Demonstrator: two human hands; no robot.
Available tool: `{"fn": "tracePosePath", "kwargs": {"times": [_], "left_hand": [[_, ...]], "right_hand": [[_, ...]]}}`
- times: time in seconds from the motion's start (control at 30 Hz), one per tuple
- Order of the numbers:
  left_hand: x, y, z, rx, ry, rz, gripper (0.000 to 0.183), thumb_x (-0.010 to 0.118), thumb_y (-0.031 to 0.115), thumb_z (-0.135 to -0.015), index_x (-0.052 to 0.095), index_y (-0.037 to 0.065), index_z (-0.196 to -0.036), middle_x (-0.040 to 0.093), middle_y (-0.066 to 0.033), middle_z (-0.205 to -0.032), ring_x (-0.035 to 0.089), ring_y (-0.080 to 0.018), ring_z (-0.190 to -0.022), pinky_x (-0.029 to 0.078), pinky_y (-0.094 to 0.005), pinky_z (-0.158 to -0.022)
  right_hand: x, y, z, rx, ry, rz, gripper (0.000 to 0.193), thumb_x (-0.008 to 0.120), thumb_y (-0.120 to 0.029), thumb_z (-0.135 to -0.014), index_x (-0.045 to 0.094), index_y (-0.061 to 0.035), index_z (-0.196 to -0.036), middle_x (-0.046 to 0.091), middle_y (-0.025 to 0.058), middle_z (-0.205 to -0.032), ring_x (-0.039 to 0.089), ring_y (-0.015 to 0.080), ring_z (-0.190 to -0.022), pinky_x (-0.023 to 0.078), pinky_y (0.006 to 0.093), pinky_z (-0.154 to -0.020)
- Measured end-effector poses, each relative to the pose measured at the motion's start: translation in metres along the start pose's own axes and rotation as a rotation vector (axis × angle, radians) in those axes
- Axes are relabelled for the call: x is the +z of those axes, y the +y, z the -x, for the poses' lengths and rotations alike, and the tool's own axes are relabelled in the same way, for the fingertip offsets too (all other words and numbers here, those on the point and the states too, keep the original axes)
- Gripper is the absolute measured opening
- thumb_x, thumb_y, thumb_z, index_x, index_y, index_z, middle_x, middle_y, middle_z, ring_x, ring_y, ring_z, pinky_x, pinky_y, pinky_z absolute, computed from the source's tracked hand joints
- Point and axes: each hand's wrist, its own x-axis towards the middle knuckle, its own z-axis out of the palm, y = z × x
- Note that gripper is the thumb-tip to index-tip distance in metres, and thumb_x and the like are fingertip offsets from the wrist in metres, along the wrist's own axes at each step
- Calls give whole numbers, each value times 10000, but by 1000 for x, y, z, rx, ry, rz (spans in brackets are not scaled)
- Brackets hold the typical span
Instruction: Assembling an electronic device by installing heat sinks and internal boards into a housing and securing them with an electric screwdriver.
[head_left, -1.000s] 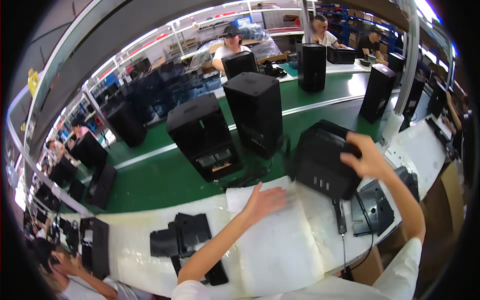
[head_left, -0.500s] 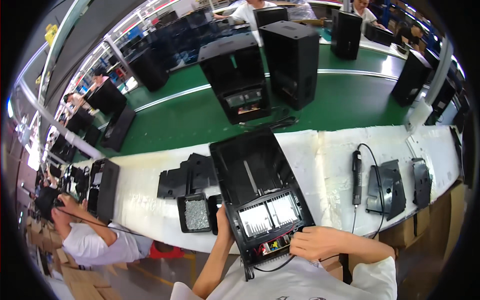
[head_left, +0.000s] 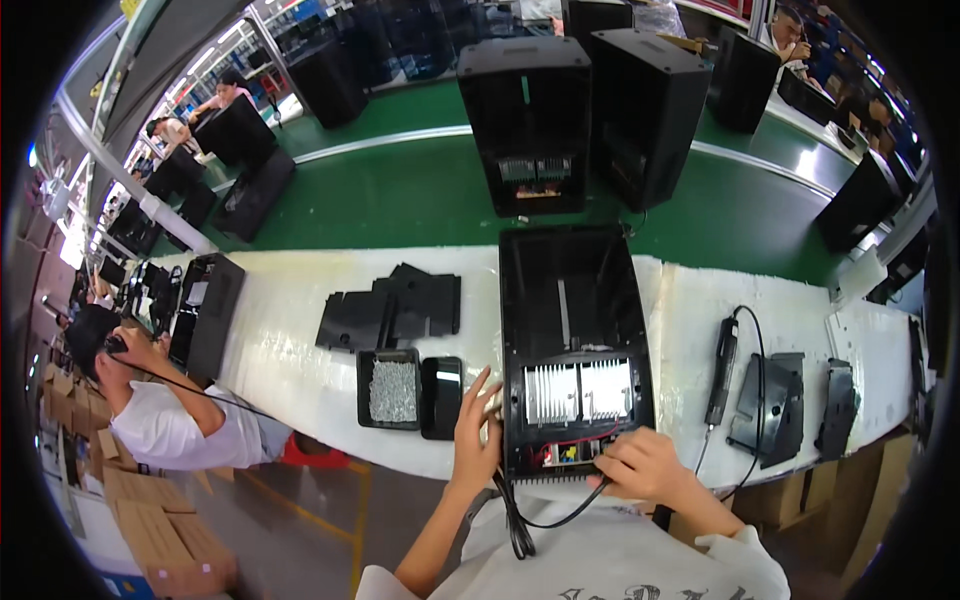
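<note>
A long black speaker-like case (head_left: pixel 575 290) lies open side up on the white-topped bench in front of me. Two silver finned heat sinks (head_left: pixel 578 391) sit in its lower half, with a small circuit board and red wires (head_left: pixel 565 455) below them. My left hand (head_left: pixel 478 435) is beside the case's lower left side, fingers stretched upward and apart. At the lower right corner my right hand (head_left: pixel 642 465) has its fingers curled around a black power cable (head_left: pixel 560 523). The cable loops below the case's near edge and hangs down in a bundle over my shirt.
A bin of small screws (head_left: pixel 393 391), a black tray (head_left: pixel 441 395) and flat black panels (head_left: pixel 420 303) lie left. A corded electric screwdriver (head_left: pixel 722 370) and black plates (head_left: pixel 768 408) lie right. Tall cases (head_left: pixel 525 110) stand on the green conveyor (head_left: pixel 400 200). A co-worker (head_left: pixel 170 400) is at left.
The case has turned from a tilt to nearly straight and appears farther right. My left hand has loosened from its side, with the fingers now spread. My right hand stays at the lower right corner.
</note>
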Motion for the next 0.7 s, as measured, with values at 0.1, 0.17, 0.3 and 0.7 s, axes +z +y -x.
{"fn": "tracePosePath", "kwargs": {"times": [0.1,0.17,0.3,0.7], "left_hand": [[-18,26,46,-85,-128,-249,407,505,-35,-843,529,-7,-1249,513,-169,-1344,569,-263,-1125,428,-380,-977],[-35,22,70,-122,-209,-350,370,543,-9,-823,564,11,-1192,568,-154,-1266,589,-256,-1044,425,-386,-956],[-60,-12,90,182,-742,-303,315,709,220,-789,631,43,-1038,640,-60,-960,543,-247,-854,382,-356,-897],[36,216,-79,188,-1177,796,767,190,640,-986,553,-5,-1186,630,-133,-1207,568,-230,-1107,446,-408,-925]], "right_hand": [[-10,-10,0,-1,72,173,283,837,-191,-640,666,-80,-837,485,-5,-699,487,163,-578,399,298,-482],[-17,-14,-2,-17,-28,186,219,797,-116,-669,665,-53,-832,434,-7,-608,442,156,-502,355,288,-436],[-19,-15,5,151,37,175,204,681,7,-591,608,-56,-771,417,-2,-600,471,145,-495,368,294,-425],[-21,-31,29,998,597,-618,129,525,-181,-999,537,-53,-1010,481,-28,-627,428,38,-546,287,200,-484]]}}
